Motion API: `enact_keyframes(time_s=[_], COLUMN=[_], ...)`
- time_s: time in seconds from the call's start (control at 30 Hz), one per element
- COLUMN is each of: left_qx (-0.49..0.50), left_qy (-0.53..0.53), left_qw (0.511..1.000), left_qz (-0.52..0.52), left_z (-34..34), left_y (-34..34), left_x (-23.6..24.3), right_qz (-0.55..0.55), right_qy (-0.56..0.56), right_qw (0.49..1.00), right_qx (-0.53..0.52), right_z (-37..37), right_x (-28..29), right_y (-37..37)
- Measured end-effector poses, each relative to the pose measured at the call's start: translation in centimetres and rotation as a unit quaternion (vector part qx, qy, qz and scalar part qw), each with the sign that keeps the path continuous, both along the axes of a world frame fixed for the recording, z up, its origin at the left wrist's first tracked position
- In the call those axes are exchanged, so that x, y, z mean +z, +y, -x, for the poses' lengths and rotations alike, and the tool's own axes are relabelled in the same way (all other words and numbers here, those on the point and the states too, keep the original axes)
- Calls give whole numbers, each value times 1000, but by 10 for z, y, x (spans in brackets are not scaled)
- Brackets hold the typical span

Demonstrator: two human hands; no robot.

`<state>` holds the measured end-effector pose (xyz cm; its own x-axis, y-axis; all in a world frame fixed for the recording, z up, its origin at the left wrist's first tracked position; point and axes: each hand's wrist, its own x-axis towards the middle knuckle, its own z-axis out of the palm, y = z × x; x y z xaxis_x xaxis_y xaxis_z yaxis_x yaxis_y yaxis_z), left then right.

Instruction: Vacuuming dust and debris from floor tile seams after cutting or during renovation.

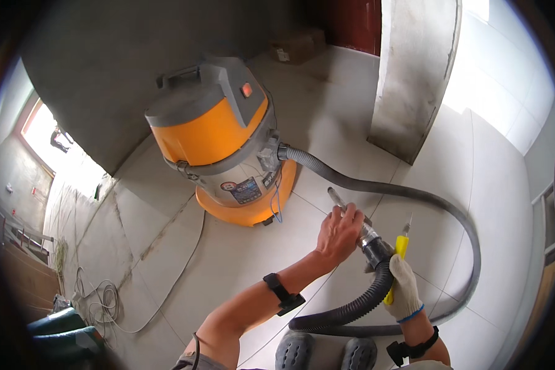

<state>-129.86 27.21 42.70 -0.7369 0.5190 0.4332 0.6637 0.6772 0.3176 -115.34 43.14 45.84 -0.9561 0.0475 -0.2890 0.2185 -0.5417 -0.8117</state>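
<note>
A metal nozzle tube is gripped by the left hand, bare, fingers closed round it near the top. The tube's lower end sits in the dark cuff of a grey ribbed hose. That cuff is held by the right hand, in a white knit glove, fingers wrapped shut on the hose end; a yellow-handled tool w/ a thin tip pointing up is pinned in the same grip. Black straps are worn on both wrists. From the cuff the hose loops down past the grey clogs, swings round to the right & runs back to the inlet of an orange & grey vacuum cleaner, standing upright on the tiled floor, well apart from the hands. A thin cable trails off left across the tiles. A cardboard box lies by the far wall.
</note>
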Motion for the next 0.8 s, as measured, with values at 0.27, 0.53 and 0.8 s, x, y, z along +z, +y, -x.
enact_keyframes(time_s=[0.27, 0.53, 0.8], left_qx=[-13, 210, 278], left_qy=[219, 405, 118], left_qw=[969, 868, 906], left_qz=[118, 194, 295], left_z=[41, 191, 239], left_y=[-38, -116, -159], left_x=[33, 227, 285], right_qz=[-127, -162, -209], right_qy=[-25, 44, 53], right_qw=[989, 956, 949], right_qx=[-70, -241, -228], right_z=[-8, -33, -18], right_x=[34, 61, 74], right_y=[34, 120, 134])
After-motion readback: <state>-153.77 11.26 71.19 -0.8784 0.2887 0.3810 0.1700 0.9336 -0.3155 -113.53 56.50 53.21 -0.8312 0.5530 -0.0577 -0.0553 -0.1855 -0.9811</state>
